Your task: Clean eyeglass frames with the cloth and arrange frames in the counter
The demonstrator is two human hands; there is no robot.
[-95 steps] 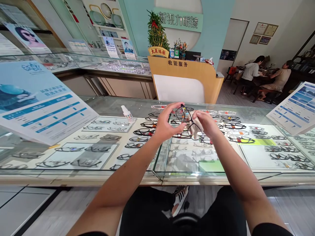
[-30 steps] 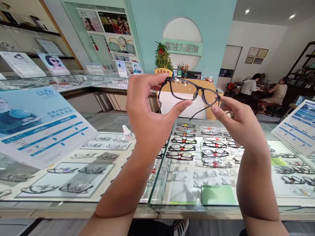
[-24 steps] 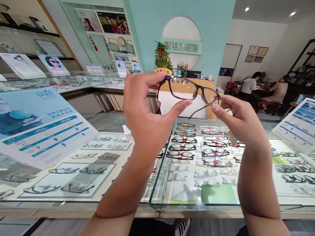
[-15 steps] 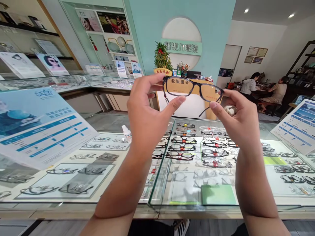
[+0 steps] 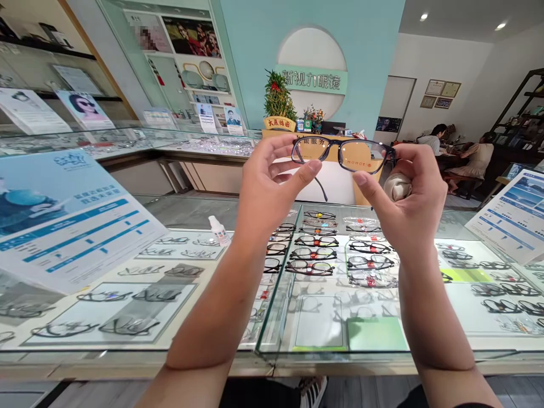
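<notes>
I hold a pair of dark-framed glasses (image 5: 343, 154) up at arm's length, level with the shop's far counter. My left hand (image 5: 272, 182) pinches the left end of the frame between thumb and fingers. My right hand (image 5: 406, 195) pinches the right end and also keeps a pale crumpled cloth (image 5: 398, 186) tucked in its palm. One temple arm hangs down below the frame. Both forearms rise over the glass display counter (image 5: 272, 354).
Under the glass lie rows of several spectacle frames (image 5: 312, 253). A small spray bottle (image 5: 219, 229) stands on the counter, left of my arms. Tilted blue leaflet stands (image 5: 63, 215) flank both sides. A wooden cashier desk (image 5: 331, 175) lies ahead; two people sit at the far right (image 5: 457, 153).
The glasses went from being wiped low over the counter to being held up high. In the last second they shifted right and levelled out, and my hands moved with them.
</notes>
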